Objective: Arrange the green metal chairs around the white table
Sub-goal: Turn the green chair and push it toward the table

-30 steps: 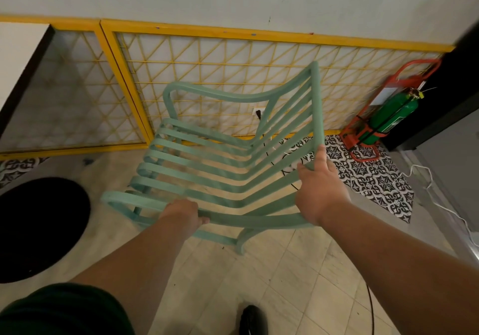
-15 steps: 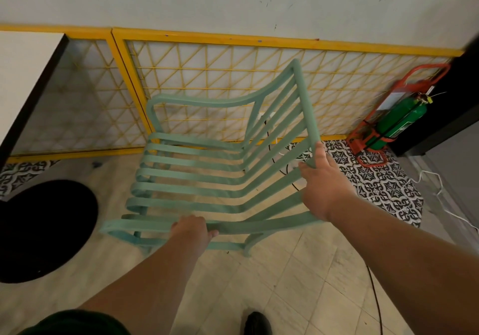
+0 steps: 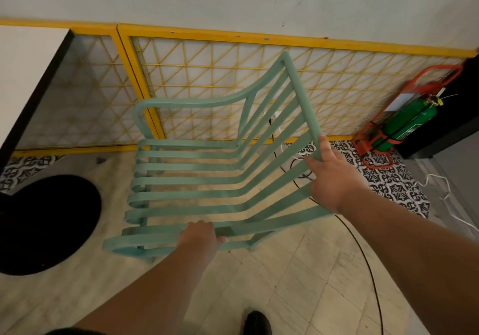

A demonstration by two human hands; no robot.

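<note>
Beside the white surface [image 3: 23, 68], left hand [image 3: 199, 239] grips green chair's [image 3: 207, 179] armrest, right hand [image 3: 331, 179] fingers curl round its backrest.

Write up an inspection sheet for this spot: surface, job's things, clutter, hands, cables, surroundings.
Surface: beige tiled floor, patterned tiles by the wall.
Job's things: one green chair, held; white table at the far left edge.
Clutter: nothing seen.
Hands: left hand grips the near armrest; right hand grips the backrest's side rail.
Cables: black cable across the floor; white cable at right.
Surroundings: yellow lattice panel, green extinguisher, black round base.
</note>
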